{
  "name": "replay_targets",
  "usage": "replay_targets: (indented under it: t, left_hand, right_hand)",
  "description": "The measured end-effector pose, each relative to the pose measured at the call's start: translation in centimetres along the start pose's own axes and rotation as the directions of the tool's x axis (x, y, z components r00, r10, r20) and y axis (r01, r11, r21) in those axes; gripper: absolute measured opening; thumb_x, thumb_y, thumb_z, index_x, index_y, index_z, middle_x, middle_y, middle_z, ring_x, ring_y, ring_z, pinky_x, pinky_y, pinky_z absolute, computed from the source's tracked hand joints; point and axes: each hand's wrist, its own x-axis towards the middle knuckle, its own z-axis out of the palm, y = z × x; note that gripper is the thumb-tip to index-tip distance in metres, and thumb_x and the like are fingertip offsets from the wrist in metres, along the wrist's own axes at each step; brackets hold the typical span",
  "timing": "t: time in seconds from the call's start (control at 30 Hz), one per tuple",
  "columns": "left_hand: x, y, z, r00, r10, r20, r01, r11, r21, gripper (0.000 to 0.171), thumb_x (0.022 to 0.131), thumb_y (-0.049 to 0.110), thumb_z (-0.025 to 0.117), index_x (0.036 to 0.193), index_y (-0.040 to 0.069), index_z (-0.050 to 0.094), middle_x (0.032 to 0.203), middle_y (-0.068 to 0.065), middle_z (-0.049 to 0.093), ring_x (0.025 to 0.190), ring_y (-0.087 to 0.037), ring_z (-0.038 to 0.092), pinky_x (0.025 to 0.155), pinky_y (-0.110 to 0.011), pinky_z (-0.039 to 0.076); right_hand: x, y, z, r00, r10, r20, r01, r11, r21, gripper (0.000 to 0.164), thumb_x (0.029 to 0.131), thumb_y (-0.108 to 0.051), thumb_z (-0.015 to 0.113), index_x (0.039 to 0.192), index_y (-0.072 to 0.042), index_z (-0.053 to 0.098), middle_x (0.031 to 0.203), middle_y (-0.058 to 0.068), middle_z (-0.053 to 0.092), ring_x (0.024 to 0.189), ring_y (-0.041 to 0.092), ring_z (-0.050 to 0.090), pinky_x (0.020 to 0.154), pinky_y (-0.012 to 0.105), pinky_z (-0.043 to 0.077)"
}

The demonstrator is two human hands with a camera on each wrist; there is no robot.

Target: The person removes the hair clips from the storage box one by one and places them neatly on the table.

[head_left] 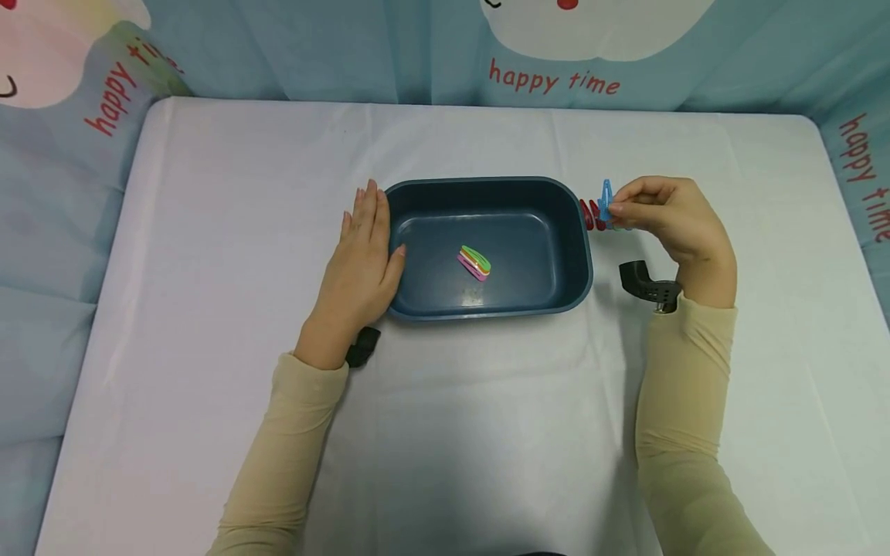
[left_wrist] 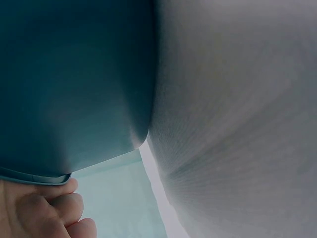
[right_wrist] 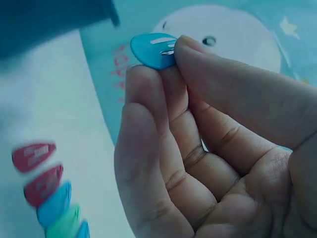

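Observation:
Between thumb and fingertips my right hand (head_left: 670, 216) pinches a blue snap hair clip (right_wrist: 154, 50), raised off the table just right of the basin. My left hand (head_left: 358, 259) lies with straight fingers along the left rim of a dark blue basin (head_left: 487, 312), its thumb over the edge. Inside the basin sits a small group of hair clips (head_left: 475, 263) in green, orange and pink. Beside the basin's right end, a row of clips shows in the right wrist view: red clips (right_wrist: 43, 186), a blue clip (right_wrist: 54, 204) and a green clip (right_wrist: 63, 223).
A white cloth covers the table (head_left: 487, 432). Light blue curtains (head_left: 389, 54) with printed faces and red lettering hang around the back and sides. Black wrist camera mounts (head_left: 648, 284) stick out near both wrists.

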Motion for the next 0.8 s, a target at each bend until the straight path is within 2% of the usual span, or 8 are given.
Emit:
replay_targets:
  t: [0.23,0.5,0.8]
  left_hand:
    - [0.0,0.1,-0.1,1.0,-0.003,0.006,0.003,1.0,-0.002,0.065,0.101,0.026,0.034,0.148,-0.006,0.002,0.156,-0.017,-0.006,0.143,-0.027,-0.006,0.113,-0.044,0.003]
    - [0.1,0.0,0.1,1.0,0.001,-0.01,-0.001,1.0,-0.007,0.066,0.1,0.025,0.037,0.148,-0.007,0.004,0.156,-0.018,-0.004,0.143,-0.027,-0.006,0.113,-0.045,0.003]
    - [0.0,0.1,0.0,1.0,-0.001,-0.009,0.001,1.0,-0.004,0.065,0.101,0.026,0.036,0.148,-0.006,0.003,0.156,-0.018,-0.004,0.143,-0.024,-0.009,0.113,-0.044,0.002]
  right_hand:
    - [-0.1,0.8,-1.7,0.995,0.056,-0.086,-0.049,0.995,0.083,0.002,0.081,0.007,0.068,0.081,0.005,0.068,0.072,0.008,0.068,0.064,0.017,0.066,0.067,0.022,0.053]
    - [-0.5,1.4,-3.1,0.976,0.123,-0.18,-0.11,0.991,0.082,0.003,0.08,0.001,0.072,0.078,0.001,0.07,0.074,0.005,0.067,0.065,0.015,0.066,0.065,0.021,0.053]
    - [-0.5,3.1,-4.3,0.963,0.166,-0.213,-0.128,0.975,0.181,0.009,0.083,0.006,0.066,0.077,0.001,0.071,0.076,0.006,0.069,0.065,0.013,0.066,0.064,0.021,0.053]
